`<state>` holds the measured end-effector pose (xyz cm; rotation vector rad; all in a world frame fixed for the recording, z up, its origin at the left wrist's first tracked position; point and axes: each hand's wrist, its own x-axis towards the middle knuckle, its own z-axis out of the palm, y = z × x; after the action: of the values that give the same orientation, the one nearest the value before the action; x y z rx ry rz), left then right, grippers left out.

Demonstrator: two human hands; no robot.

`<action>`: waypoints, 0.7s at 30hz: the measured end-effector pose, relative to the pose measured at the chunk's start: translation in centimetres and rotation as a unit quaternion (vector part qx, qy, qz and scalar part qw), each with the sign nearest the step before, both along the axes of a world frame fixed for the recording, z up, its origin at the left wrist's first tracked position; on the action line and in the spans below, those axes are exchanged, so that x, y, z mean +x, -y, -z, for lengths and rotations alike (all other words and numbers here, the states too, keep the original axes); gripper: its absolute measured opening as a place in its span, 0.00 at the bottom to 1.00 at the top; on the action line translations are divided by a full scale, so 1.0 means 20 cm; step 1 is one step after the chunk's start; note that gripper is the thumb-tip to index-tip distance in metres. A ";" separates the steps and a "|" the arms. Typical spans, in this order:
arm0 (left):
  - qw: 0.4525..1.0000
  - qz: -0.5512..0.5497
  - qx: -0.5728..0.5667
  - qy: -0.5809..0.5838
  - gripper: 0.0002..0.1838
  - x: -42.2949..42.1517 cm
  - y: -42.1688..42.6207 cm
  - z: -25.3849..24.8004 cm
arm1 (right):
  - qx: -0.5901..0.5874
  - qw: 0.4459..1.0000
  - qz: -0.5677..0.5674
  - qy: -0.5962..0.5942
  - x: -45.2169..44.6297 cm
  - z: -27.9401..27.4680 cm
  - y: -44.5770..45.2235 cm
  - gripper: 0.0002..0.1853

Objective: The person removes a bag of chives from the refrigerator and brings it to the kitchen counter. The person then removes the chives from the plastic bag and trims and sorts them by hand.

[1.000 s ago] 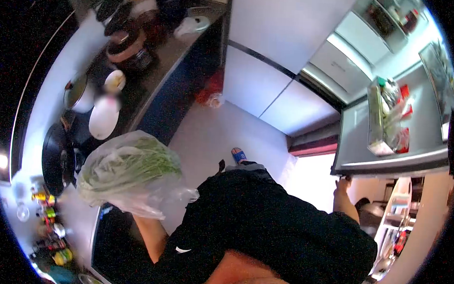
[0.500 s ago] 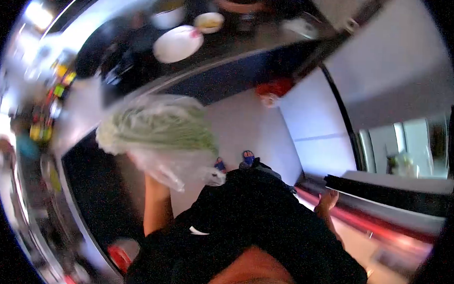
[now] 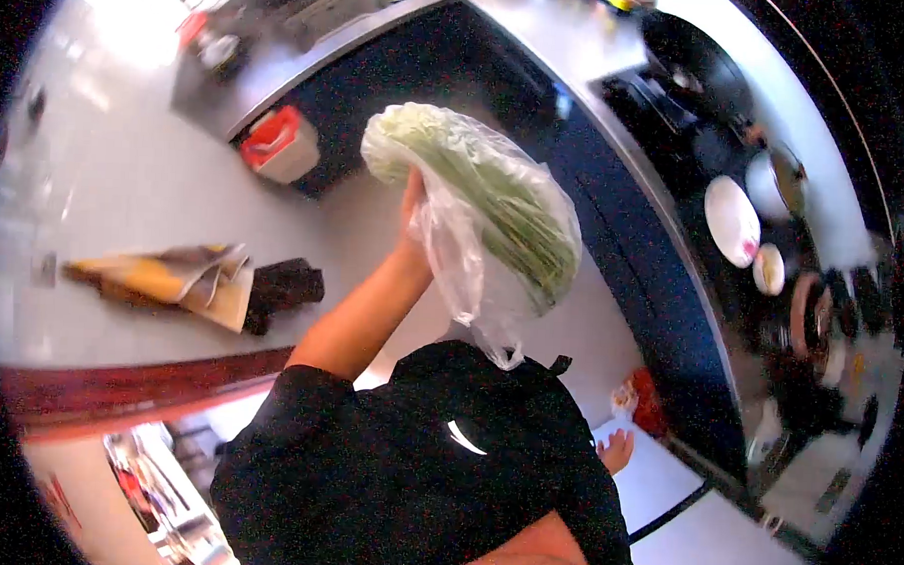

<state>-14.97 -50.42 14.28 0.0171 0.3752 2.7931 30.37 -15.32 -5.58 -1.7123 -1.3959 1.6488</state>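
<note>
A clear plastic bag of long green vegetables [image 3: 519,220] is held up in front of my body. My left hand [image 3: 413,209] grips it from the left side, with the fingers mostly hidden behind the bag. The vegetables are pale at the upper left end and greener toward the lower right. Loose plastic hangs down near my dark shirt. My right hand [image 3: 617,451] hangs low at my right side, its fingers apart and holding nothing. A white refrigerator-like surface [image 3: 664,479] lies close to it.
A dark-fronted counter [image 3: 663,230] runs along the right, bearing a white oval plate [image 3: 732,221], a pot [image 3: 769,184], a small bowl [image 3: 768,269] and a wok [image 3: 713,68]. A bin with a red liner [image 3: 282,147] stands on the floor. Cloths [image 3: 173,278] hang at left.
My view has swung left, so the stove counter now lies on the right and the bin and cloths show. The bag stays in my left hand.
</note>
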 end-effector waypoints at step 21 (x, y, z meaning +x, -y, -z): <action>0.987 -0.145 0.063 0.021 0.32 -0.50 -0.86 0.86 | 0.036 0.787 -0.603 -0.125 -2.41 -0.19 -0.82 0.23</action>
<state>-24.98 -33.22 -2.93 -0.0727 0.2036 3.0960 -17.74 1.08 -1.75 -0.3411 -2.5749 2.1646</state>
